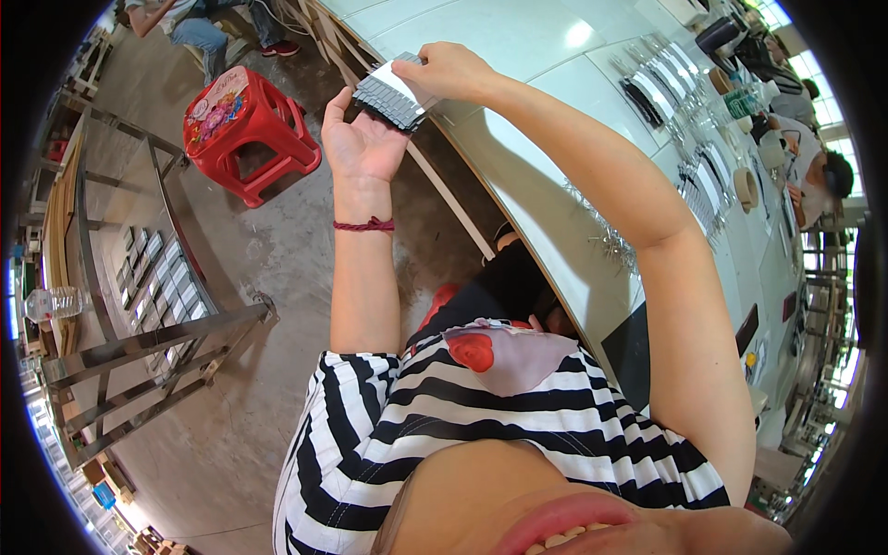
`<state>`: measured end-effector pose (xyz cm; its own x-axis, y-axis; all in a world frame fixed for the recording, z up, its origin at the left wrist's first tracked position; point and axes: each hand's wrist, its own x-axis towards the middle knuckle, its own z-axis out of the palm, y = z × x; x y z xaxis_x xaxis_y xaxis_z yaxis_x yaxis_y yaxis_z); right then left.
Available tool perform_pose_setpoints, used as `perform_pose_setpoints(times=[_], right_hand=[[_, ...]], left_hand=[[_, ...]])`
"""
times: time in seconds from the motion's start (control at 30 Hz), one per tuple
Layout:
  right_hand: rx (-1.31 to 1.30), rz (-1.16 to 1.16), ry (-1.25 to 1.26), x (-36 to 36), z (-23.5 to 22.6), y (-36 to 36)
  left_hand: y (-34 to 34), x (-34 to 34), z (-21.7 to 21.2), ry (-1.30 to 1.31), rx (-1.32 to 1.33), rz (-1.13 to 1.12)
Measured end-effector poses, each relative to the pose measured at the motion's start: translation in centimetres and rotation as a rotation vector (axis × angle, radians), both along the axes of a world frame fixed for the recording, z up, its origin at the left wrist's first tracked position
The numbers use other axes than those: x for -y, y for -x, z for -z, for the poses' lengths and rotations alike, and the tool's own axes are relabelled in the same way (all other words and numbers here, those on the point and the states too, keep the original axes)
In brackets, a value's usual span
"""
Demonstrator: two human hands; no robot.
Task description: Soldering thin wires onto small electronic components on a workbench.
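A block of small dark grey pieces, lined up in rows with a white band across, is held between my two hands beyond the table's near edge. My left hand is palm up below it, thumb raised at its left side, its fingers mostly hidden behind the block. From the right, my right hand grips the block's upper right end, with the thumb on the white band and the other fingers mostly out of sight. A dark red cord is round my left wrist.
The pale table bears similar banded bundles with thin wires and a tape roll. Left of me stand a red plastic stool and a metal rack holding more bundles. People sit at far left and across the table.
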<state>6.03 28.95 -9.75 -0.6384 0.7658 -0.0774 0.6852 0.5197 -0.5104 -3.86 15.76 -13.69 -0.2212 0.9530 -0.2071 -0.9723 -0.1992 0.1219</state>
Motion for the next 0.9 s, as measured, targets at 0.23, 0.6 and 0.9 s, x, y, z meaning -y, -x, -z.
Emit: perform_pose_setpoints(times=[0.23,0.6,0.9], right_hand=[[-0.037,0.005,-0.012,-0.1,0.0,-0.4],[-0.216,0.029,0.053,0.9,-1.9,-1.8],[-0.254,0.178,0.064,1.2,-4.1,-8.2]], left_hand=[[-0.3,-0.4,-0.8,0.092,-0.048,-0.028],[1.4,-0.4,-1.2,0.053,-0.087,0.045],[-4.9,-1.0,-5.2,0.041,-0.122,0.151]])
